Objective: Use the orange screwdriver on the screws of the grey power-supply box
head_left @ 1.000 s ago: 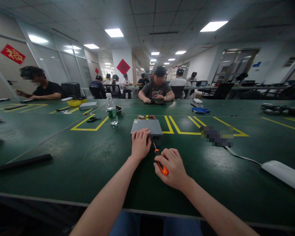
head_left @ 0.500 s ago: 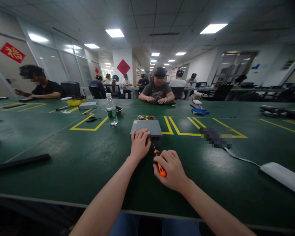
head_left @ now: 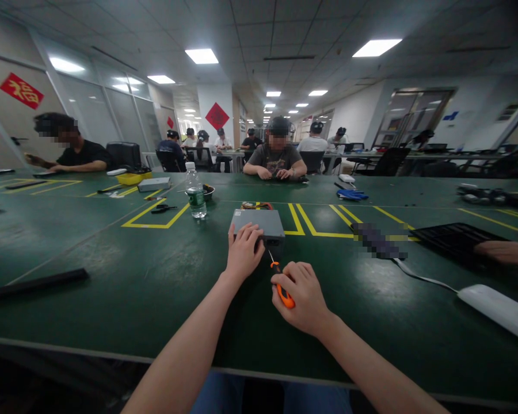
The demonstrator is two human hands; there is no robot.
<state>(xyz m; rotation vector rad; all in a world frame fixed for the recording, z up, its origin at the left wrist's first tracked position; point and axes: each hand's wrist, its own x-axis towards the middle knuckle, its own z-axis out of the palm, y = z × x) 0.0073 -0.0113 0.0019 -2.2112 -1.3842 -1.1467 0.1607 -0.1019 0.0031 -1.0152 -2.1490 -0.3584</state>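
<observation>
A grey metal power supply unit (head_left: 263,219) lies on the green table in front of me, its socket side facing me and its coloured cables bunched behind it. Over its left front part bends my left hand (head_left: 244,253), fingers on the top face and thumb down at the front side, holding it. My right hand (head_left: 300,296) is closed round the orange-and-black handle of a screwdriver (head_left: 286,295). The thin shaft points up and away, its tip at or very near the front face of the unit; whether it touches a screw I cannot tell.
A water bottle (head_left: 197,192) stands back left, beside a metal bowl (head_left: 209,193) and scissors (head_left: 163,209). A black bar (head_left: 37,284) lies left. At right are a white power strip (head_left: 498,313) and a black panel (head_left: 453,236) with another person's hand (head_left: 507,253) on it.
Another person's hand and a black panel have come in at the right. My right hand and the screwdriver have shifted very slightly; the left hand stays on the power supply unit.
</observation>
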